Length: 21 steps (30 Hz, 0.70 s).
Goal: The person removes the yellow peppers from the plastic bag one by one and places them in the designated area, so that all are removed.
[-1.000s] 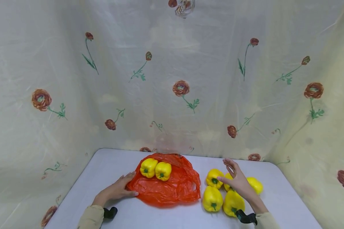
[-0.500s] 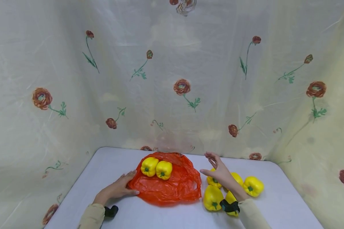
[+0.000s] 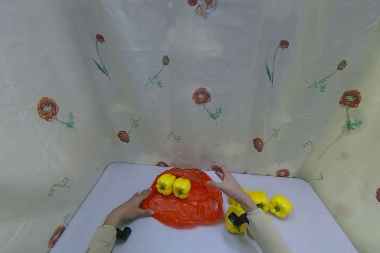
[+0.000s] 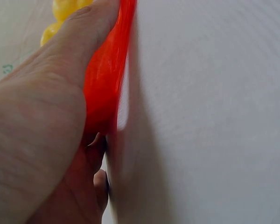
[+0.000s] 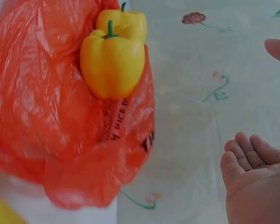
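Note:
A crumpled red plastic bag (image 3: 190, 212) lies on the table, with two yellow bell peppers (image 3: 165, 184) side by side at its back left. Along the bag's left edge rests my left hand (image 3: 131, 207), its fingers spread against the plastic. In the left wrist view the thumb stretches along the red plastic (image 4: 105, 74), with other fingers lower down near the table. My right hand (image 3: 229, 184) holds nothing and hovers over the bag's right back edge, thumb apart from the fingers. The right wrist view shows its palm (image 5: 259, 186) beside the bag and peppers.
Right of the bag sit several more yellow bell peppers (image 3: 280, 206), some partly hidden behind my right forearm and its black wrist camera (image 3: 238, 219). A flowered curtain (image 3: 177, 105) hangs behind the white table (image 3: 310, 228) and along both sides.
My right hand has moved left from above the loose peppers to the bag's right edge, empty throughout. My left hand stays at the bag's left edge.

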Motion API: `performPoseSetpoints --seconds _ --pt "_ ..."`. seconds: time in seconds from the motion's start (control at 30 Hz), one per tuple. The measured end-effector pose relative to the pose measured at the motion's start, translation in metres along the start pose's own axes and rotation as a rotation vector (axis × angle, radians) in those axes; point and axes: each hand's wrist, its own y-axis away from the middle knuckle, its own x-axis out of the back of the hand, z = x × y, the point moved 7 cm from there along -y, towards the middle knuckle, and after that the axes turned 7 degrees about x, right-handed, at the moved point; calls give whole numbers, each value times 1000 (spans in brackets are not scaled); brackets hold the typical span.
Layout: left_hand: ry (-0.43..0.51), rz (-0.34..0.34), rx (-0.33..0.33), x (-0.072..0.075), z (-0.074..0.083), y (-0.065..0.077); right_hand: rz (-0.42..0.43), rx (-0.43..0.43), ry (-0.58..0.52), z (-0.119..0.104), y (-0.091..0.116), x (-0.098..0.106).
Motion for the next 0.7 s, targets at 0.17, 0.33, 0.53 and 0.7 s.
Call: performPoseSetpoints --seconds 0.17,0.33,0.53,0.7 --pt "-2 3 0 -1 -1 -2 -2 -29 -22 6 -10 -17" --pt "-1 3 -4 -1 -1 -3 -10 -84 -40 15 -18 -32" --pt "1 5 -1 -1 -3 -5 -4 -85 -45 24 -30 -47" --pt "4 7 3 -1 -4 -5 2 -99 -44 28 -38 -59"
